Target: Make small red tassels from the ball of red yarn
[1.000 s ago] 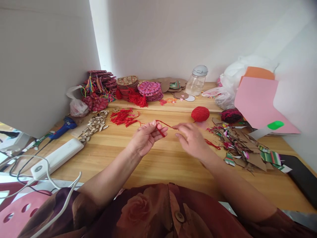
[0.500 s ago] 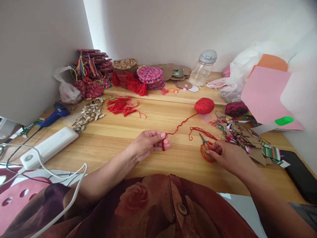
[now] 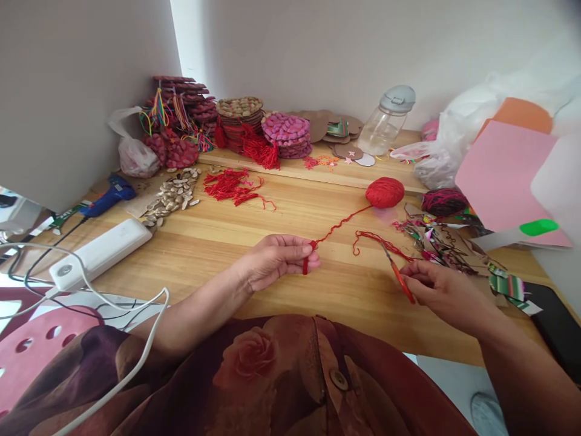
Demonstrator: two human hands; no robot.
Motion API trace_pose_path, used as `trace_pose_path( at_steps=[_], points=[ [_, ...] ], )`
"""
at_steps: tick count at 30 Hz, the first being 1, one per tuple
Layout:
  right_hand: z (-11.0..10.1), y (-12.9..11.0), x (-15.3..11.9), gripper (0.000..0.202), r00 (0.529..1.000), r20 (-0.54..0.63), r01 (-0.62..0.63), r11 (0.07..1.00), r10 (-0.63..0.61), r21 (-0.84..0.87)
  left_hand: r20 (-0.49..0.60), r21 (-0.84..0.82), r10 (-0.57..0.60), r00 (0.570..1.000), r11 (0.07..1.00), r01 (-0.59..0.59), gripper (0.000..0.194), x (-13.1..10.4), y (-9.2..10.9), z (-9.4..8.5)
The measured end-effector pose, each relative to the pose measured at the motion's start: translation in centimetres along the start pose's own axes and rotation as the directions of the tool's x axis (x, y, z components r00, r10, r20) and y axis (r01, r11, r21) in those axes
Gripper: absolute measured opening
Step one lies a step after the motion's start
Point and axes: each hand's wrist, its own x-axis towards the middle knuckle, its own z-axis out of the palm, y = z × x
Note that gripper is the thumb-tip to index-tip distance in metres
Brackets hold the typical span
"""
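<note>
My left hand (image 3: 287,260) pinches red yarn (image 3: 305,264), part of it looped round the fingers. From there a wavy strand (image 3: 344,221) runs across the table to a red yarn ball (image 3: 385,192). My right hand (image 3: 436,287) is closed on the orange handles of a pair of scissors (image 3: 400,280), turned edge-on with the blades pointing up and away from me. Beyond the scissors lie loose cut lengths of red yarn (image 3: 379,237). Further left rests a heap of red tassels (image 3: 231,186).
Pistachio-like shells (image 3: 175,195), a blue glue gun (image 3: 110,195) and a white power strip (image 3: 100,253) with cables lie at left. Stacked coasters (image 3: 287,134) and a bottle (image 3: 388,121) stand at the back. Scraps (image 3: 458,245) and a black phone (image 3: 551,324) are on the right.
My right hand has lifted the scissors, turning them from flat to edge-on. My left hand still holds the yarn in nearly the same place. The view has shifted slightly.
</note>
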Motion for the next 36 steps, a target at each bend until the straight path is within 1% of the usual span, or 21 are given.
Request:
trace_pose_path(
  at_steps=[1, 2, 3, 4, 6, 8, 10, 11, 14, 16, 19, 21, 23, 26, 30, 36],
  points=[
    [0.2, -0.6, -0.3, 0.027, 0.994, 0.111, -0.012, 0.993, -0.001, 0.116, -0.001, 0.013, 0.008, 1.0, 1.0, -0.008, 0.02, 0.0, -0.1, 0.0],
    [0.5, -1.3, -0.6, 0.028, 0.972, 0.235, -0.046, 0.972, -0.01, 0.23, -0.009, 0.027, 0.015, 1.0, 1.0, -0.015, 0.023, 0.0, -0.1, 0.1],
    [0.8, -2.1, -0.9, 0.029, 0.939, 0.341, -0.08, 0.942, -0.038, 0.327, -0.023, 0.041, 0.02, 1.0, 0.999, -0.019, 0.025, 0.0, -0.2, 0.1],
    [1.2, -2.9, -1.1, 0.03, 0.908, 0.414, -0.11, 0.91, -0.072, 0.4, -0.036, 0.057, 0.023, 0.999, 0.998, -0.021, 0.026, 0.0, -0.3, 0.2],
    [2.0, -4.6, -1.5, 0.032, 0.851, 0.502, -0.138, 0.857, -0.154, 0.496, -0.046, 0.083, 0.025, 0.999, 0.996, -0.021, 0.027, -0.1, -0.4, 0.2],
    [2.8, -5.8, -1.6, 0.035, 0.806, 0.549, -0.158, 0.813, -0.222, 0.561, -0.026, 0.105, 0.02, 0.999, 0.994, -0.017, 0.028, -0.1, -0.5, 0.2],
    [3.5, -6.6, -1.6, 0.037, 0.776, 0.575, -0.18, 0.782, -0.26, 0.597, -0.008, 0.125, 0.015, 1.0, 0.992, -0.014, 0.03, -0.3, -0.5, 0.3],
    [3.7, -6.9, -1.5, 0.038, 0.77, 0.581, -0.186, 0.778, -0.265, 0.6, -0.006, 0.135, 0.011, 1.0, 0.991, -0.01, 0.031, -0.3, -0.4, 0.3],
    [4.1, -7.1, -1.2, 0.038, 0.773, 0.581, -0.161, 0.809, -0.253, 0.566, -0.021, 0.149, -0.004, 1.0, 0.989, 0.007, 0.032, -0.5, -0.3, 0.4],
    [4.1, -7.0, -1.0, 0.036, 0.767, 0.58, -0.133, 0.816, -0.275, 0.562, -0.023, 0.149, -0.01, 1.0, 0.989, 0.013, 0.032, -0.5, -0.3, 0.5],
    [4.0, -6.9, -0.7, 0.033, 0.721, 0.597, -0.116, 0.788, -0.352, 0.605, -0.013, 0.153, -0.006, 1.0, 0.988, 0.008, 0.032, -0.5, -0.2, 0.7],
    [3.9, -6.9, -0.6, 0.034, 0.695, 0.621, -0.131, 0.786, -0.361, 0.604, -0.011, 0.162, -0.005, 1.0, 0.987, 0.007, 0.031, -0.5, -0.1, 0.8],
    [3.8, -7.1, -0.4, 0.035, 0.68, 0.645, -0.137, 0.804, -0.349, 0.579, -0.009, 0.171, -0.005, 1.0, 0.985, 0.007, 0.031, -0.6, -0.1, 0.8],
    [3.7, -7.3, 0.0, 0.037, 0.663, 0.66, -0.094, 0.836, -0.353, 0.54, 0.005, 0.183, -0.007, 1.0, 0.983, 0.006, 0.031, -0.6, -0.2, 0.8],
    [3.9, -7.4, 0.7, 0.039, 0.629, 0.676, -0.069, 0.838, -0.385, 0.541, 0.028, 0.187, -0.024, 0.999, 0.982, 0.019, 0.03, -0.6, -0.3, 0.8],
    [4.2, -7.3, 1.4, 0.041, 0.632, 0.672, -0.084, 0.828, -0.386, 0.554, 0.04, 0.165, -0.065, 0.997, 0.985, 0.058, 0.031, -0.4, -0.3, 0.9]
  ],
)
